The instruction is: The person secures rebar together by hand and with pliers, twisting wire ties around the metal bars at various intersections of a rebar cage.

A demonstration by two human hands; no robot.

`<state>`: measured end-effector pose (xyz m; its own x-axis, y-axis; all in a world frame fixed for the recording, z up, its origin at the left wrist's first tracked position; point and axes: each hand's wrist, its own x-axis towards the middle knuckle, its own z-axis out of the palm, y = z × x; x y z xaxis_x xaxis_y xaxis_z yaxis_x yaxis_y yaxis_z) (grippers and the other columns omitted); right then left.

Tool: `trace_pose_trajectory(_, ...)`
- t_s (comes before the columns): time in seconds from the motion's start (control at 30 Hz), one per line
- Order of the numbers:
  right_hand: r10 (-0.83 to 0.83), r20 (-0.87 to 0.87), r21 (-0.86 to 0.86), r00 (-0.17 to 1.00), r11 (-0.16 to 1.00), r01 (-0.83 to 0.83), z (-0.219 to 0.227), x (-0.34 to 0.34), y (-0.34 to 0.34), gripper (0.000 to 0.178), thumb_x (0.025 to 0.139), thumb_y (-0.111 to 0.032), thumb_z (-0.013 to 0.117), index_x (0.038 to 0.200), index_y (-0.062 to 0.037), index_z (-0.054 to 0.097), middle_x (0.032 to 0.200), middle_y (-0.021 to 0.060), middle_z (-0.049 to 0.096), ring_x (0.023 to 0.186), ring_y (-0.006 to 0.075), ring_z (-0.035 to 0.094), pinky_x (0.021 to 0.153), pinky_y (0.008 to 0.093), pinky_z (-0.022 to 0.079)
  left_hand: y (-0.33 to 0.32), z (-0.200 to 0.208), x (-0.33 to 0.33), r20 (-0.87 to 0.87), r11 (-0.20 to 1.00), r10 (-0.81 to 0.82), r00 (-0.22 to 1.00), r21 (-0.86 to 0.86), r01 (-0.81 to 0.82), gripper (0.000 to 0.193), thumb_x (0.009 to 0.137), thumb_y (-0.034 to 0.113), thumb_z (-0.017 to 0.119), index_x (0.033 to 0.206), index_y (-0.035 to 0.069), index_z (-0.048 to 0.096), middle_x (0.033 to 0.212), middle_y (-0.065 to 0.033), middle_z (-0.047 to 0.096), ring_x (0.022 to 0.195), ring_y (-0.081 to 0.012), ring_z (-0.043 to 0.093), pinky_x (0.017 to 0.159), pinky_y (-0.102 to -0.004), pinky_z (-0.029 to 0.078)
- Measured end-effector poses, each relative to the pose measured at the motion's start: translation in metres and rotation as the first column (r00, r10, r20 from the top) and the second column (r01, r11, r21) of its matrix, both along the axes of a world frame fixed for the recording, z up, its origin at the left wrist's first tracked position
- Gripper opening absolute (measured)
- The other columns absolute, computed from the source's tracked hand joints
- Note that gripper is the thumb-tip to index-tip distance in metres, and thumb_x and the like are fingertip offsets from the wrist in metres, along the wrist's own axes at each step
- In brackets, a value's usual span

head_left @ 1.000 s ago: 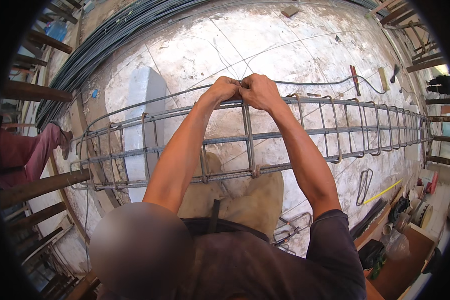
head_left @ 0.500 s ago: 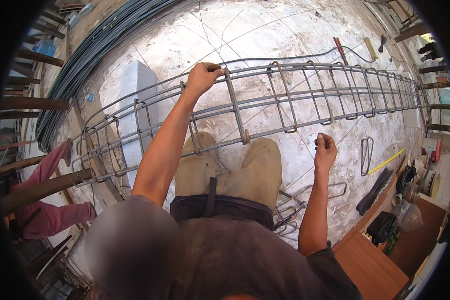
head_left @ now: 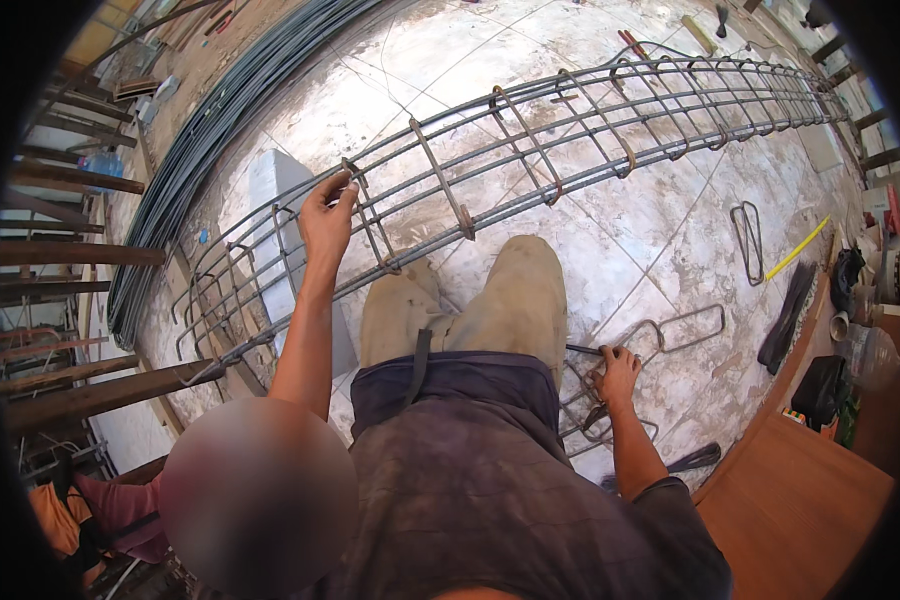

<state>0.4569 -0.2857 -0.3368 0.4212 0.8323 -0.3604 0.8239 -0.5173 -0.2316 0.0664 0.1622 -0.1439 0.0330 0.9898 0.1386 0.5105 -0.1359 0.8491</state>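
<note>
A long cage of steel reinforcing bars with rusty rectangular stirrups lies across the pale floor in front of my knees. My left hand grips the top bar of the cage at one stirrup near its left end. My right hand reaches down by my right thigh into a pile of loose bent steel stirrups on the floor, fingers closed around one of them.
A thick bundle of long straight bars lies along the left. A white block props the cage. A single loose stirrup, a yellow strip, dark tools and a wooden bench sit on the right. Wooden beams line the left edge.
My right hand left the cage top and dropped to the stirrup pile beside my thigh. My left hand slid left along the top bar. The view turned toward the left.
</note>
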Motion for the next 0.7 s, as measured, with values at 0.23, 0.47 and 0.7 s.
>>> trace_pose_trajectory(0.23, 0.327, -0.013, 0.044, 0.945, 0.944, -0.326, -0.003, 0.015, -0.019, 0.041, 0.080, -0.007, 0.070, 0.120, -0.0138, 0.065, 0.131, 0.0138, 0.059, 0.128, 0.0376, 0.051, 0.108, 0.0547, 0.041, -0.047, 0.023, 0.028, 0.100, 0.993, -0.115, 0.988, 0.003, 0.115, 0.035, 0.093, 0.018, 0.073, 0.124, 0.001, 0.072, 0.107, -0.0108, 0.075, 0.093, -0.0137, 0.068, 0.082, -0.0291, 0.055)
trace_pose_trajectory(0.47, 0.267, 0.011, 0.120, 0.964, 0.956, -0.266, -0.014, 0.031, -0.042, 0.026, 0.092, -0.010, 0.059, 0.117, -0.0123, 0.064, 0.121, 0.0155, 0.065, 0.121, 0.0334, 0.059, 0.105, 0.0524, 0.042, -0.073, 0.026, 0.054, 0.166, 0.972, -0.204, 0.965, -0.086, 0.221, 0.034, 0.095, 0.017, 0.072, 0.125, 0.002, 0.073, 0.105, -0.0090, 0.076, 0.086, -0.0119, 0.067, 0.078, -0.0273, 0.054)
trace_pose_trajectory(0.7, -0.375, -0.182, 0.404, 0.909, 0.814, 0.417, 0.073, 0.056, -0.013, 0.025, 0.103, -0.017, 0.057, 0.119, 0.0024, 0.058, 0.092, 0.0176, 0.068, 0.082, 0.0325, 0.065, 0.076, 0.0426, 0.051, -0.123, 0.022, 0.107, 0.163, 0.818, -0.492, 0.855, -0.250, 0.518, 0.040, 0.096, 0.027, 0.071, 0.127, 0.002, 0.071, 0.112, -0.0117, 0.076, 0.094, -0.0181, 0.071, 0.086, -0.0323, 0.055)
